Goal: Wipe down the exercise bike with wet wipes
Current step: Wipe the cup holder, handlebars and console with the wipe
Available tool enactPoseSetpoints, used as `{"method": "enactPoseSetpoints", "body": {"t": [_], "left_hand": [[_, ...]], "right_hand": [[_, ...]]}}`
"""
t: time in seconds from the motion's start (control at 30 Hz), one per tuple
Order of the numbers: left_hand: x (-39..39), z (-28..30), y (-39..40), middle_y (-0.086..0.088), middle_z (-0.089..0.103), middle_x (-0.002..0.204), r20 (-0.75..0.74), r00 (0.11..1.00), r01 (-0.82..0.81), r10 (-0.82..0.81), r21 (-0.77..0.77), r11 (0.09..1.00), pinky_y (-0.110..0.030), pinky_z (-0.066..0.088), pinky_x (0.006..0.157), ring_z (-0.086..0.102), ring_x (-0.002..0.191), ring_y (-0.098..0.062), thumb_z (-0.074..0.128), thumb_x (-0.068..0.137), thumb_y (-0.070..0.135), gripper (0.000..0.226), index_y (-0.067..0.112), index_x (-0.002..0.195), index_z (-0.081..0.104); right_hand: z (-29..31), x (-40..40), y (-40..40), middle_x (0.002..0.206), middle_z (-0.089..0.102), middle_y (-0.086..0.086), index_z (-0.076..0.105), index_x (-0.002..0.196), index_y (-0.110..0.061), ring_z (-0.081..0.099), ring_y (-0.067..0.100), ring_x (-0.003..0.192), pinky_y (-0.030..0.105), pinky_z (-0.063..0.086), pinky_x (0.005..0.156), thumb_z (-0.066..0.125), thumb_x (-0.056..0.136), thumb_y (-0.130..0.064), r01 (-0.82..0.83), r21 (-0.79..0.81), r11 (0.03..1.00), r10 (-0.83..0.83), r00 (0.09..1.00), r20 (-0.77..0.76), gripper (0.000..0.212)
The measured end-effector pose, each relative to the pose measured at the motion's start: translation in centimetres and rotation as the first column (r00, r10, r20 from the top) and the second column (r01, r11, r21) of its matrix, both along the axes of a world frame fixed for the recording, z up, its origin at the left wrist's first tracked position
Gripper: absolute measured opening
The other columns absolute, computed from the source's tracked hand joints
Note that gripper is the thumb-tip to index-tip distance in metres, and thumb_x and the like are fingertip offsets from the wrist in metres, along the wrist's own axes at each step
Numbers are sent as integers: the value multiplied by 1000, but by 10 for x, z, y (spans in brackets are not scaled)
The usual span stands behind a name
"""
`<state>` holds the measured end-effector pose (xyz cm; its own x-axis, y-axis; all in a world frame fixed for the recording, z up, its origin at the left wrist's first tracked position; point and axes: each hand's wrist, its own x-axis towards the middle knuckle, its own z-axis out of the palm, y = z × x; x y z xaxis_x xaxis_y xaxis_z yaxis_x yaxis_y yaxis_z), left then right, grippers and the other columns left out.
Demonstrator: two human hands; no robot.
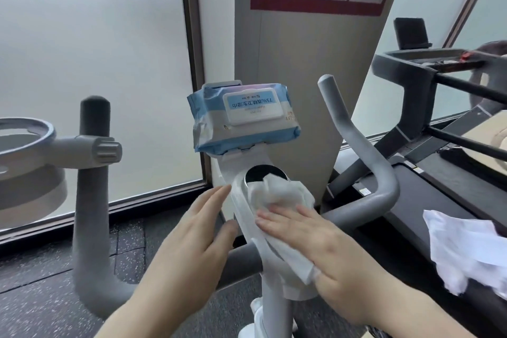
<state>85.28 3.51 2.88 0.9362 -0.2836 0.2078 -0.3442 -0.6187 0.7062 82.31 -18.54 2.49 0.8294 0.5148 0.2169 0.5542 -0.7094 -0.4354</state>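
fingers flat on wet wipe — bike console | frosted window

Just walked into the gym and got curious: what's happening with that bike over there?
A person is cleaning an exercise bike. Their right hand presses a white wet wipe flat against the bike's white console, just below its round dark display. The left hand rests open against the console's side. A blue pack of wipes, lid closed, sits on the holder above. Another used-looking wipe lies off to the right.
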Motion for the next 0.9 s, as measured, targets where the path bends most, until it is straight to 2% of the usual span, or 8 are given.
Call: {"method": "enactPoseSetpoints", "body": {"t": [0.1, 0.2, 0.3, 0.4, 0.5, 0.6, 0.7, 0.9], "left_hand": [[4, -2, -14, 30, 13, 155, 11, 1000, 25, -25, 61, 998, 8, 1, 95, 8, 137, 18, 38, 99, 43, 56, 40, 151, 19], [9, -6, -23, 23, -9, 157, 12, 998, 56, -59, 184, 981, -4, -11, 105, -14, 139, 14, 28, 99, 49, 65, 31, 153, -3], [9, -5, -27, 22, -24, 149, 22, 998, 44, -52, 280, 959, -8, -14, 107, -25, 134, 12, 19, 96, 55, 70, 27, 151, -14], [5, -7, -26, 24, -22, 143, 55, 997, 32, -51, 306, 951, -7, -13, 106, -22, 132, 13, 18, 97, 59, 71, 26, 152, -14], [6, -10, -22, 23, -16, 147, 115, 993, -30, -7, 313, 949, -7, -11, 106, -18, 131, 13, 6, 84, 69, 83, 25, 153, -11], [6, -13, -17, 12, 11, 161, 124, 992, -73, 35, 319, 945, -18, 10, 114, 7, 145, 4, 20, 95, 55, 68, 23, 154, 12], [3, -13, -17, 13, 43, 145, 179, 984, -59, -12, 390, 919, -23, 28, 107, 38, 133, -7, -1, 81, 59, 76, 28, 138, 37], [2, -13, -18, 15, 19, 159, 159, 987, -75, 1, 462, 884, -21, 14, 114, 23, 142, -4, -11, 70, 57, 91, 28, 152, 15]], "right_hand": [[1, -14, -7, 156, 16, -26, 28, 150, -29, 9, -3, 145, 22, 6, 118, 29, 99, -38, 133, 28, 991, -134, 991, 24, 51], [5, 0, 20, 157, -14, -16, -3, 152, -24, -14, 0, 144, 15, -14, 113, 1, 89, -61, 397, -152, 905, -405, 914, -28, 74], [10, 27, 52, 161, 3, 12, 0, 152, -6, 3, 23, 148, 34, 4, 120, 5, 88, -62, 593, -139, 793, -605, 792, -81, 86], [21, 63, 58, 153, 32, 9, 27, 148, -10, 25, 25, 141, 34, 18, 115, 19, 102, -46, 564, 41, 825, -553, 819, -151, 60], [23, 82, 59, 141, 47, 1, 49, 135, -19, 35, 24, 132, 33, 21, 109, 26, 104, -38, 440, -146, 886, -431, 898, 87, 43], [14, 72, 54, 150, 39, -4, 44, 142, -22, 23, 19, 142, 36, 11, 117, 27, 104, -37, 266, -259, 928, -216, 954, 208, 44], [8, 42, 39, 156, 29, -7, 36, 148, -19, 7, 11, 148, 30, 0, 118, 17, 100, -43, 108, -297, 949, -46, 977, 208, 57], [3, -8, 7, 158, 10, -23, 20, 152, -32, -8, -7, 144, 23, -2, 118, 15, 100, -49, 122, -186, 975, -113, 992, 60, 55]]}}
